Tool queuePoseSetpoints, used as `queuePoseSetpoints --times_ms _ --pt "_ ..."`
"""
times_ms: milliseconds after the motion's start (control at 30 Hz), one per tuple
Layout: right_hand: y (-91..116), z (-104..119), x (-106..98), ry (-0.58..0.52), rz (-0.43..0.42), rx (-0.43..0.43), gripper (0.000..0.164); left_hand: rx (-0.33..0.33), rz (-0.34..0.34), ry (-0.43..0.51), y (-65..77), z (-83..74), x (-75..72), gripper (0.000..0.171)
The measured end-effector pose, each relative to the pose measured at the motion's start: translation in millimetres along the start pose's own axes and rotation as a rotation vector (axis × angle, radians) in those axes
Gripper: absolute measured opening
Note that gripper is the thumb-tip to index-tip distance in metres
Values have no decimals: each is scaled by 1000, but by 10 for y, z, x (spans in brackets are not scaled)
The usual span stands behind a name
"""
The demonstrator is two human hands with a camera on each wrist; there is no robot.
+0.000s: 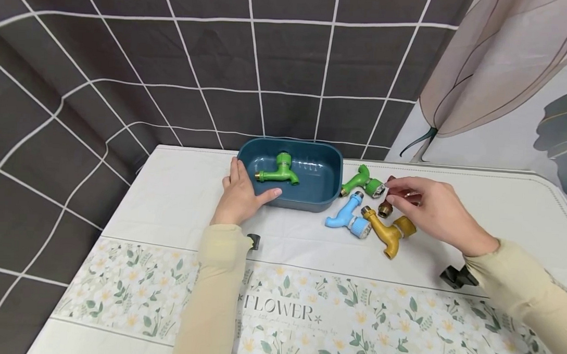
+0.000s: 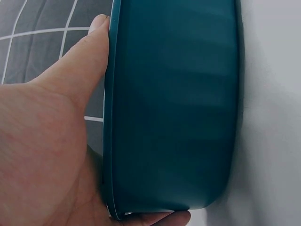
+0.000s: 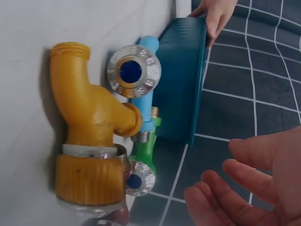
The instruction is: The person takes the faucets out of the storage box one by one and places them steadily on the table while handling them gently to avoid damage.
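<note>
My left hand (image 1: 238, 196) holds the left front corner of a dark teal plastic basin (image 1: 306, 205), thumb over the rim and fingers along the outer end wall. Inside lies a green tap (image 1: 280, 171). My right hand (image 1: 428, 205) is over a dark brown tap (image 1: 385, 209), which it partly hides. In the right wrist view its fingers (image 3: 244, 174) are spread, with nothing between them. Beside it on the table lie a second green tap (image 1: 364, 181), a light blue tap (image 1: 348, 217) and a mustard-yellow tap (image 1: 388, 231).
The white table (image 1: 170, 194) carries a floral printed band (image 1: 134, 286) with the word FLOWER. A dark tiled-pattern curtain (image 1: 212, 65) hangs right behind the basin and along the left side. A pale leaf-print cloth (image 1: 502, 91) hangs at the back right.
</note>
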State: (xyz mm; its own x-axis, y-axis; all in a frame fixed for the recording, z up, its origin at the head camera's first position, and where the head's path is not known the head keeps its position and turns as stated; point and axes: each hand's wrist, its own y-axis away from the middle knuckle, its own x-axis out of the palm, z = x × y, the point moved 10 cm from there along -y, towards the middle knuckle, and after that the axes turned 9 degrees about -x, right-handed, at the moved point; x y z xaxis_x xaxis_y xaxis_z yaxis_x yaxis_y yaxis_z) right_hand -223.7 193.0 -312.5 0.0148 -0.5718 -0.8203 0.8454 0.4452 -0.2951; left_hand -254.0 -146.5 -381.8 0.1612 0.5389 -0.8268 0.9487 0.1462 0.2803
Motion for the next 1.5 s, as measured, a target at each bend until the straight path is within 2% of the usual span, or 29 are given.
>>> queuePoseSetpoints --times_ms 433,867,1167,1500 --pt "-128 50 92 -68 43 37 27 18 -6 -6 24 -21 -27 122" --pt "-206 171 135 -88 33 20 28 20 -1 -17 13 -31 12 122" --pt "-404 351 236 -62 32 -44 26 20 -12 -19 18 -28 -28 122" --pt "-633 461 346 -88 59 -33 30 27 -17 -6 15 -28 -17 123"
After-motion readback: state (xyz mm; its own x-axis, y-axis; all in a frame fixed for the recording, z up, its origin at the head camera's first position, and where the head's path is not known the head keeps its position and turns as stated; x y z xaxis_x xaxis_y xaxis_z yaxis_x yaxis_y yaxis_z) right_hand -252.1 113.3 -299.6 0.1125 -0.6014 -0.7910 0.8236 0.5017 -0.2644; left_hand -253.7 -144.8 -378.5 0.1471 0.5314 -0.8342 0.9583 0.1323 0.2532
